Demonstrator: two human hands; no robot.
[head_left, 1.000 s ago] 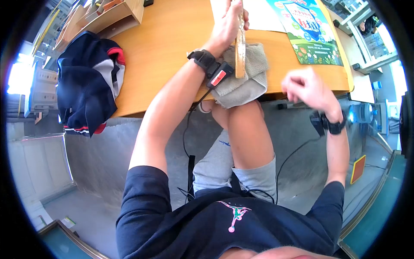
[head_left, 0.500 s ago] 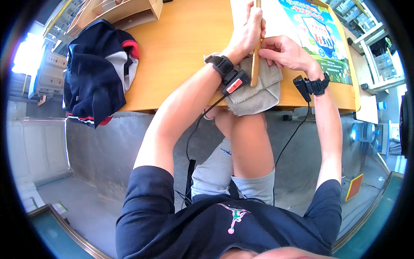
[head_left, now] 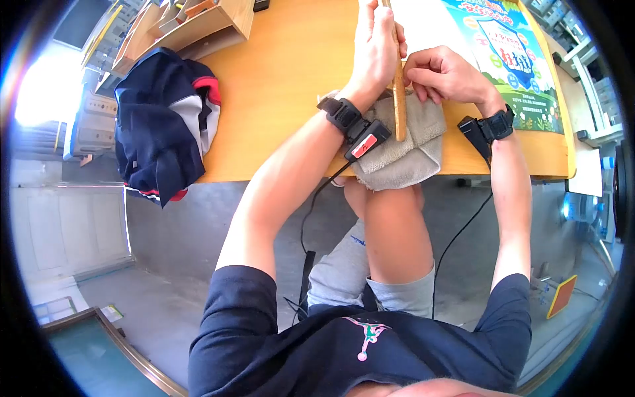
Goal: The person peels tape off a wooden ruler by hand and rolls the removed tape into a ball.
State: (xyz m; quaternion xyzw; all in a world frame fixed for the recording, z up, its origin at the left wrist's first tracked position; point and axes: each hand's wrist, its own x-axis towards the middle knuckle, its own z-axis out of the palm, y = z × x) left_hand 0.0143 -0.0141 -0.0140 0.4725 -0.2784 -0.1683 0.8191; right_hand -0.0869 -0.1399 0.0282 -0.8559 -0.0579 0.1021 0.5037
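My left hand (head_left: pixel 377 59) is closed round a thin wooden board (head_left: pixel 399 109), held upright so that I see it mostly edge-on. Its lower end hangs over a folded grey towel (head_left: pixel 403 159) at the table's front edge. To the right of the board is my right hand (head_left: pixel 446 76), fingers curled in and thumb tip close to the board's right face. Whatever those fingers hold, if anything, is hidden. The board's broad faces do not show.
A dark jacket (head_left: pixel 159 126) lies at the left of the yellow table (head_left: pixel 284 66), partly over its edge. Behind it stands a wooden organizer (head_left: pixel 218 30). A blue-green poster (head_left: pixel 509 59) and white paper (head_left: pixel 423 23) lie at the right. Cables hang from both wrist devices.
The whole view has shifted slightly, with things lower and further right. The board's lower end tilts a little more to the right; both hands keep nearly the same pose.
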